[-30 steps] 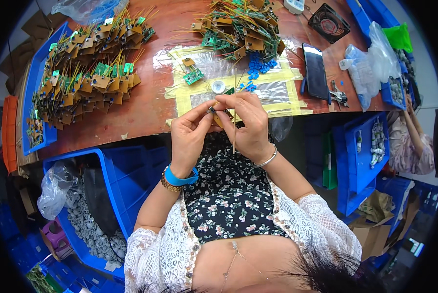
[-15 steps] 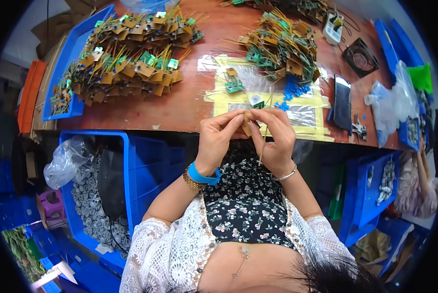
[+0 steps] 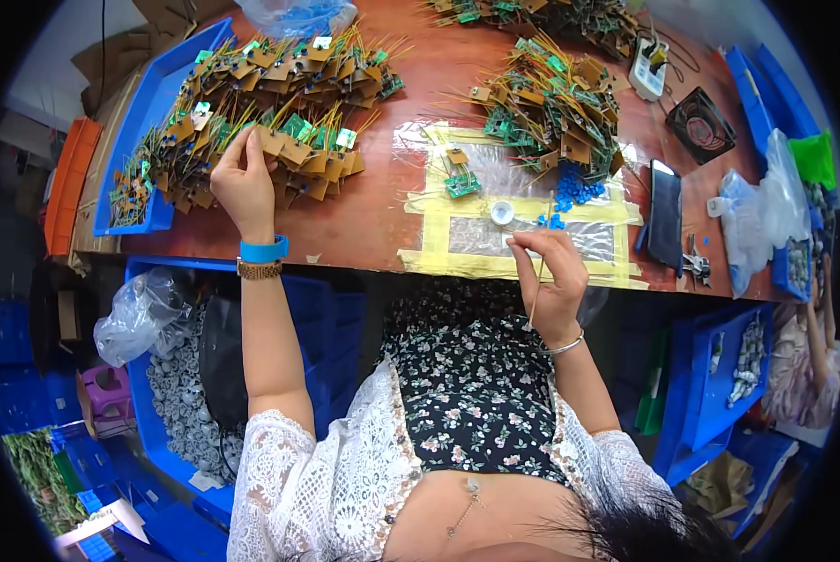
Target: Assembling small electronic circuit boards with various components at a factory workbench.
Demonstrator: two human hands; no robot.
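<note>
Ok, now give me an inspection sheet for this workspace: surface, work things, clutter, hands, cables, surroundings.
Surface: reddish-brown tabletop, with yellow tape around clear plastic sheeting.
Work things: left pile and right pile of wired circuit boards; green board, blue parts and small white dish on the taped area.
Clutter: phone, metal tool, fan and plastic bag toward the right.
Left hand: fingertips together at the left pile; whether they grip anything cannot be told.
Right hand: holds a thin stick near the table's front edge.
Cables: dark cord by a white power strip.
Surroundings: blue bin of grey parts at lower left, purple stool beyond; another person's arm far right.
</note>
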